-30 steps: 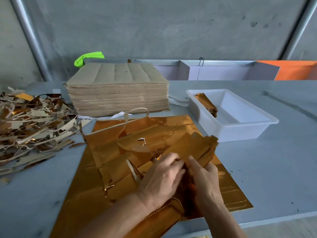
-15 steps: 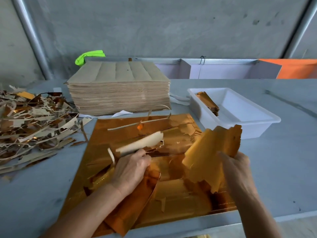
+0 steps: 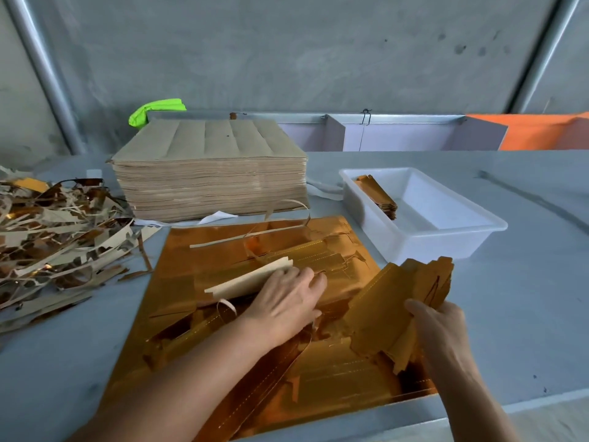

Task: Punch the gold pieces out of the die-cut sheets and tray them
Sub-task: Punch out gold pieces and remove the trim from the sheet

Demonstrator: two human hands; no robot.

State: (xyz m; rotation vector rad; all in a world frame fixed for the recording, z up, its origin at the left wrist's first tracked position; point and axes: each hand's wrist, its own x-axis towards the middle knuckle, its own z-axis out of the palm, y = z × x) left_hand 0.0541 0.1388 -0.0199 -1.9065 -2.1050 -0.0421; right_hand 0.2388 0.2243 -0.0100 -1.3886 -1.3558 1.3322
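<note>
Gold pieces (image 3: pixel 401 301) partly hidden by right hand (image 3: pixel 441 330).

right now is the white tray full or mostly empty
Mostly empty: the white tray holds one stack of gold pieces at its left end; bare floor elsewhere.
</note>
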